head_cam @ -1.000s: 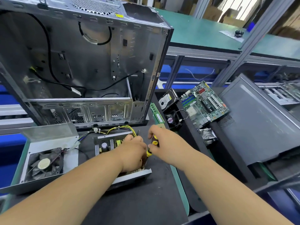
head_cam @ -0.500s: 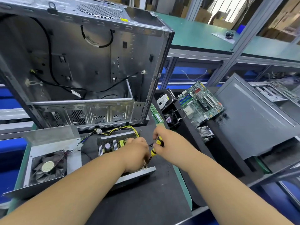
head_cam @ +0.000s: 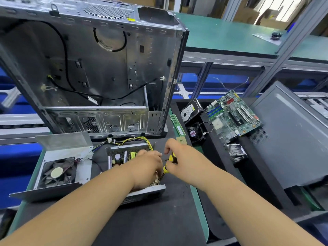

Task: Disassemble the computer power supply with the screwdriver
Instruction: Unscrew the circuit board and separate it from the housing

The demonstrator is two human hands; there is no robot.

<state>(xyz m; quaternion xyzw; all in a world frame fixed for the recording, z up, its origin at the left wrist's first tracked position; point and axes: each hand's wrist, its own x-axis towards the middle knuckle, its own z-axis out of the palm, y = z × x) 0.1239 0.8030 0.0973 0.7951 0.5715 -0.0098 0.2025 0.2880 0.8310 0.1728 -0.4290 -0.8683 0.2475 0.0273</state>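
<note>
Power supply (head_cam: 124,157) before case (head_cam: 92,68), beside cover (head_cam: 58,167).

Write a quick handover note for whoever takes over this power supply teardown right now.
Left hand: resting on the open power supply, steadying it.
Right hand: gripping the yellow-and-black screwdriver, tip down at the supply's right edge.
Done: cover with fan is off, lying left of the supply.
Left: the circuit board is still in its tray; which screws remain is hidden by the hands.

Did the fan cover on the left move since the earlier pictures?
No. The fan cover lies in the same spot below the left end of the case; only the camera shifted.
</note>
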